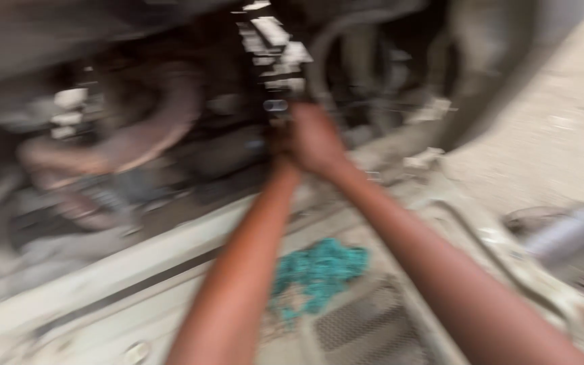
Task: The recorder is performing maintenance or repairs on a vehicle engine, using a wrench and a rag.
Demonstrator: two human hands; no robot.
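Observation:
The picture is heavily blurred. Both my forearms reach forward into a dirty engine bay. My right hand (315, 138) lies over my left hand (280, 145), the two pressed together just below a small metal cylindrical part (275, 105) on a dark engine block (272, 47). The blur hides whether either hand grips anything. A rusty curved pipe (150, 128) runs to the left of my hands.
A pale metal body panel (123, 270) crosses the foreground. A crumpled teal rag (319, 270) lies on it beside a perforated metal grille (366, 324). A grey cylinder (566, 233) sits at the right. Concrete ground (562, 122) shows at the upper right.

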